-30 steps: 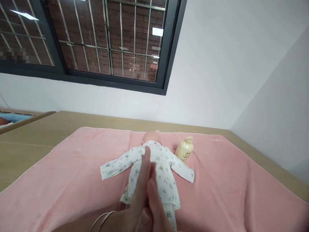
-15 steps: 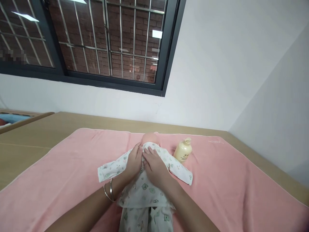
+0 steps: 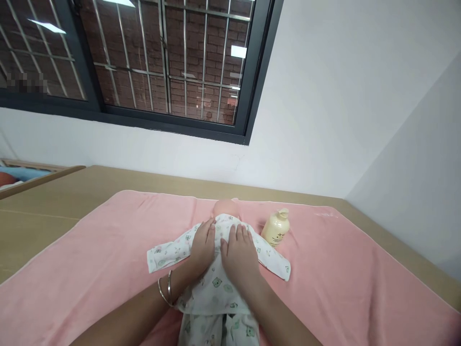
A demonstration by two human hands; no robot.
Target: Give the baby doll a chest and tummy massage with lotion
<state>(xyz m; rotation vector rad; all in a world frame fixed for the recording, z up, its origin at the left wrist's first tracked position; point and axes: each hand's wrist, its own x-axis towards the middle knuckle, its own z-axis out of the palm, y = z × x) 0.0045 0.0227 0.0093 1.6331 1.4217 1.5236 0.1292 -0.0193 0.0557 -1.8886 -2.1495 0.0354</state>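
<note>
My left hand (image 3: 203, 240) and right hand (image 3: 239, 252) lie flat, fingers extended, gripping nothing, on the doll (image 3: 225, 211); its torso is hidden beneath them. The garment (image 3: 216, 283) is cut off below; the bottle (image 3: 275, 227) label is illegible.

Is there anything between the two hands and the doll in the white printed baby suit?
Nothing visible. The left hand and right hand lie flat on the doll in its white printed suit. The cream lotion bottle stands apart, to the right.

The doll's legs (image 3: 219, 331) run off the bottom edge, and both hands cover its chest.
</note>
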